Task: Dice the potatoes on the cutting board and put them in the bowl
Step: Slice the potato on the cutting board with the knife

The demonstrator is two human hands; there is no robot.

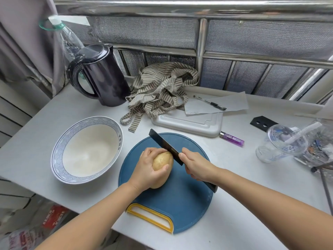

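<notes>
Diagonally Set: Blade at the Potato's Far Right Shoulder

Whole and uncut, the potato (pixel 162 160) lay on the cutting board (pixel 180 204), its long axis running away from the person. The left hand (pixel 146 165) gripped it from the left, fingers curled over the far end. The right hand (pixel 195 165) was wrapped round the handle of the knife (pixel 162 141). The blade slanted from far-left to near-right and met the potato's far right side, at an angle to the axis rather than square. The bowl (pixel 59 150) sat just left of the board, nearer the left hand.
</notes>
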